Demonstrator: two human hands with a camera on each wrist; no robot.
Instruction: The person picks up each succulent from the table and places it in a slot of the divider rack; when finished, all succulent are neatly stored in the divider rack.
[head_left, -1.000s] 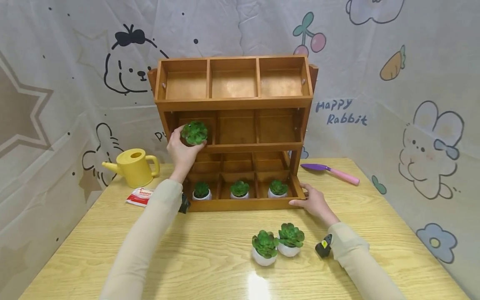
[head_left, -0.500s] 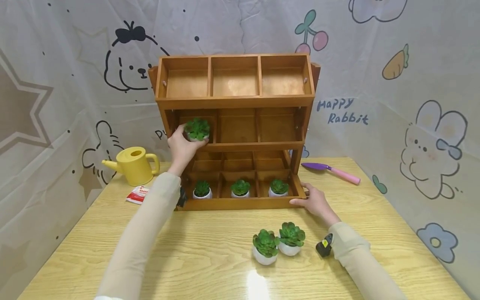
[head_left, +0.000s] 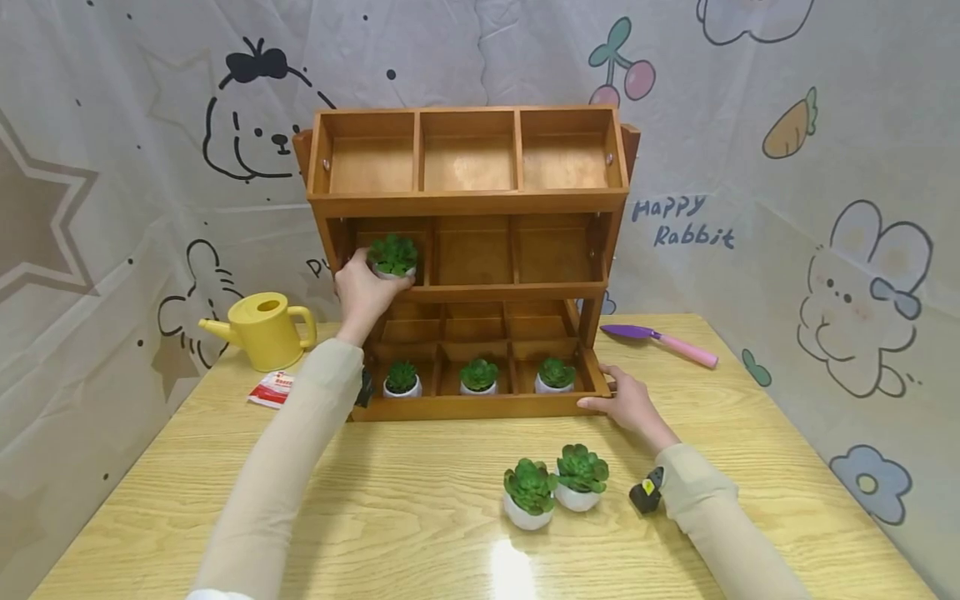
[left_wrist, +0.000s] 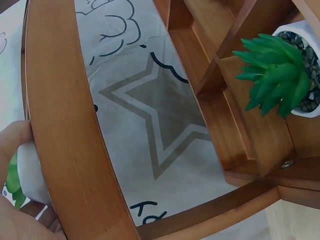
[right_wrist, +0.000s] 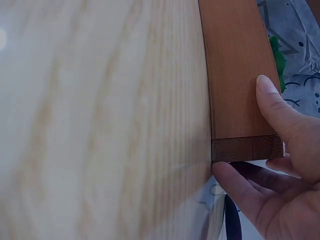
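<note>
My left hand grips the white pot of a green succulent at the left compartment of the middle tier of a wooden shelf. In the left wrist view, that white pot shows behind the tier's front board, with the thumb against it; its base is hidden. At the shelf's lower right corner, my right hand holds the bottom tier. The right wrist view has the thumb on the front board and the fingers by its end. Three small potted succulents occupy the bottom tier's front compartments.
Two potted succulents stand close together on the wooden table, in front of the shelf. To the left are a yellow watering can and a red-and-white packet. A purple trowel with a pink handle lies at the right.
Since a second ago, the succulent in my left hand has tipped more upright and shifted slightly toward the compartment, showing more of its white pot. My right hand has stayed on the shelf's corner.
</note>
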